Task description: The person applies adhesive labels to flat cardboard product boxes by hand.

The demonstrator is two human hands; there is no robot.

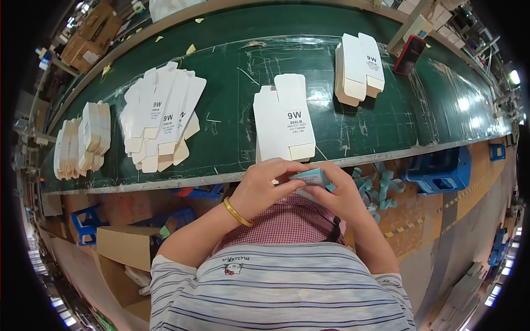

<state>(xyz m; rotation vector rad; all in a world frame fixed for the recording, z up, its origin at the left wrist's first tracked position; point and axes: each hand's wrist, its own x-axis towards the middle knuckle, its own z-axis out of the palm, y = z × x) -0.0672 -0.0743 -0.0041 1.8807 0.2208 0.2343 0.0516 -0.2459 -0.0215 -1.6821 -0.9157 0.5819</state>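
Observation:
At the table's front edge my left hand [264, 183], with a gold bangle on its wrist, pinches a light-blue label strip [313, 177] bearing small dark print. Opposite it, my right hand [339, 192] has thumb and fingers closed on the strip's other side. Part of the strip is hidden by the fingers. Just beyond both hands lies a small stack of flat white cartons [282, 124] printed "9W", its near edge close to my left fingers.
A fanned pile of white cartons [160, 118] and a row of folded cartons [81, 140] lie left on the green table [226, 71]. Another carton stack [359, 69] and a phone [410, 55] are far right. Blue strips [381, 185] hang beside a blue stool [441, 171]; an open cardboard box [124, 248] stands below left.

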